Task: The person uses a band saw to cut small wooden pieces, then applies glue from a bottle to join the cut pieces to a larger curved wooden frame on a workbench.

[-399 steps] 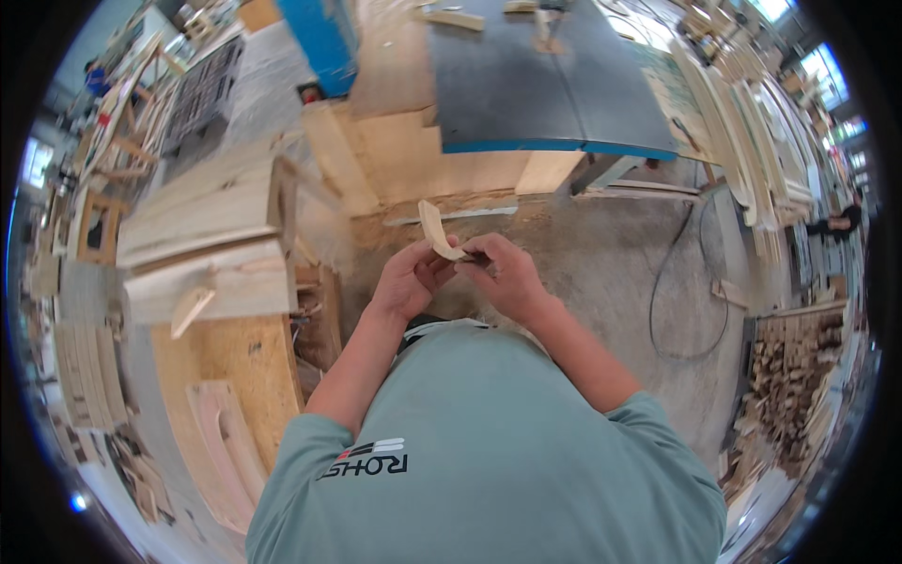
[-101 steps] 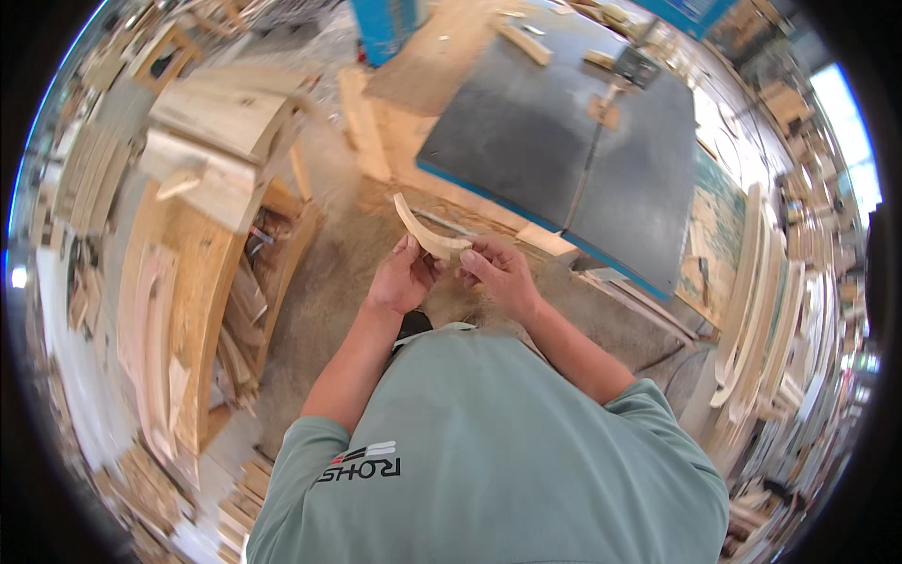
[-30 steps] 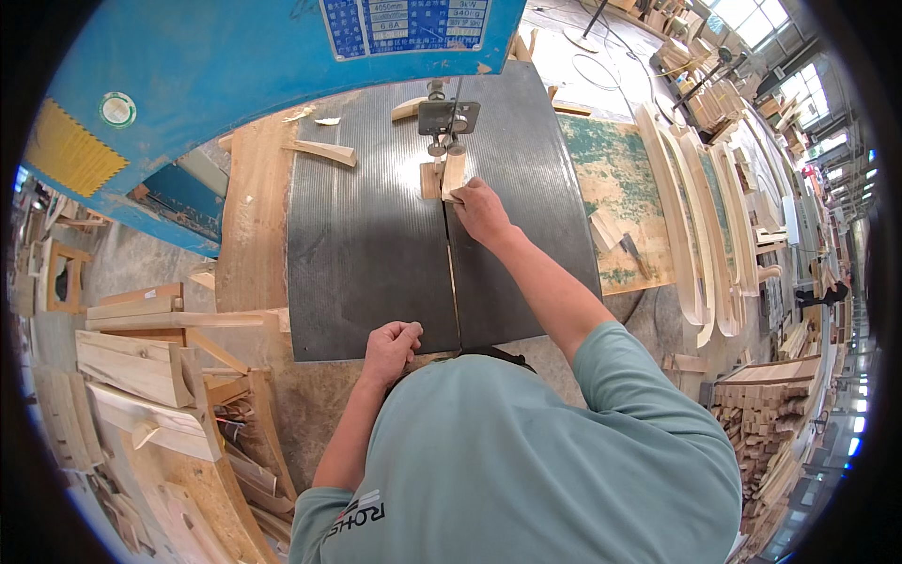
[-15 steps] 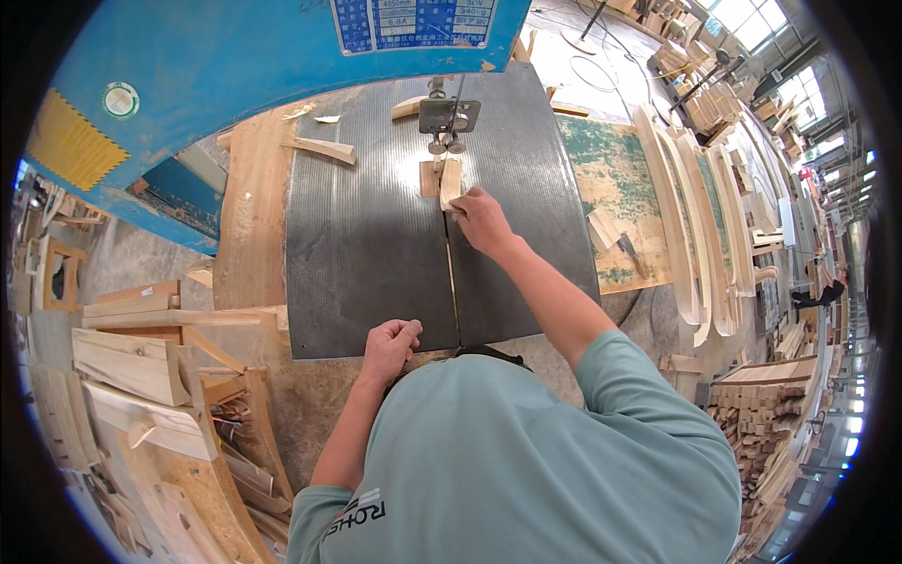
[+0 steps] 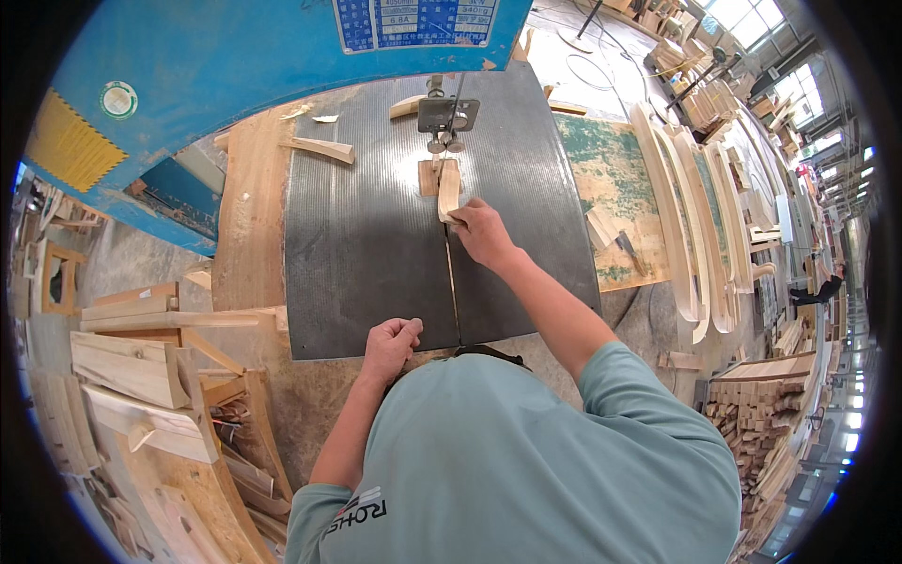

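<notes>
My right hand [image 5: 482, 231] pinches the near end of a small curved wood piece [image 5: 449, 188], which lies on the dark ridged table of a band saw [image 5: 366, 244]. The far end of the piece is beside the thin saw blade, just below the metal blade guide [image 5: 447, 117]. A small wooden insert [image 5: 428, 179] is set in the table to the left of the piece. By the table's near edge, my left hand [image 5: 390, 348] rests with its fingers curled closed, and nothing shows in them.
Wood offcuts [image 5: 322, 149] lie at the table's far left, below the blue saw body [image 5: 235, 56]. Long curved wood parts [image 5: 672, 216] rest on a worn green board to the right. Stacked timber [image 5: 132, 362] stands at the left; a person [image 5: 827, 287] is far right.
My right hand has drawn the curved wood piece slightly toward me, away from the blade guide. The left hand has stayed where it was.
</notes>
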The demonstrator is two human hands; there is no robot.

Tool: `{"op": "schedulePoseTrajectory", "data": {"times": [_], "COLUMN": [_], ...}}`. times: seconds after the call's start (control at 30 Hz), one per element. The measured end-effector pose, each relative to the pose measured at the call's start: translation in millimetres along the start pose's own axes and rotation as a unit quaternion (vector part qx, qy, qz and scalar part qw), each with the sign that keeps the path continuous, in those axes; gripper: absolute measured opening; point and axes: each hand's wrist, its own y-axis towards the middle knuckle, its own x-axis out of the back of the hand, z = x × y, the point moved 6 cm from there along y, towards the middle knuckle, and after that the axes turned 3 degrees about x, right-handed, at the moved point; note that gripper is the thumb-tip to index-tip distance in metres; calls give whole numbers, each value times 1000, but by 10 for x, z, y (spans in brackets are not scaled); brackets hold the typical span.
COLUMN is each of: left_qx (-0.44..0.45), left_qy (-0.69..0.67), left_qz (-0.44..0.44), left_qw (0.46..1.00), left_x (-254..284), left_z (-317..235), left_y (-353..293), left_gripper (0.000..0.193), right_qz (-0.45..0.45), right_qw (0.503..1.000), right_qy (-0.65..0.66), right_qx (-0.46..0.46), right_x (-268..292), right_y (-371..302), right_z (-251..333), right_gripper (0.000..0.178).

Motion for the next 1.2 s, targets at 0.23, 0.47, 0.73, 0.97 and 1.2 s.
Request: {"op": "schedulePoseTrajectory", "data": {"times": [0.23, 0.47, 0.73, 0.97, 1.2], "left_qx": [1, 4, 7, 5, 9], "left_qy": [8, 10, -2, 2, 8], "left_qz": [6, 7, 11, 10, 1], "left_qw": [1000, 1000, 1000, 1000, 1000], "left_x": [6, 3, -15, -15, -4], "left_z": [-40, -42, -70, -57, -67], "left_y": [-13, 5, -6, 3, 3], "left_gripper": [32, 32, 32, 32, 32], "right_qz": [-3, 9, 2, 2, -17], "right_qw": [1000, 1000, 1000, 1000, 1000], "right_qy": [8, 13, 9, 5, -4], "right_qx": [4, -7, 10, 18, 2], "right_x": [13, 31, 38, 42, 185], "right_y": [-44, -76, -97, -108, -192], "right_z": [67, 72, 61, 46, 79], "right_gripper": [22, 15, 20, 20, 19]}}
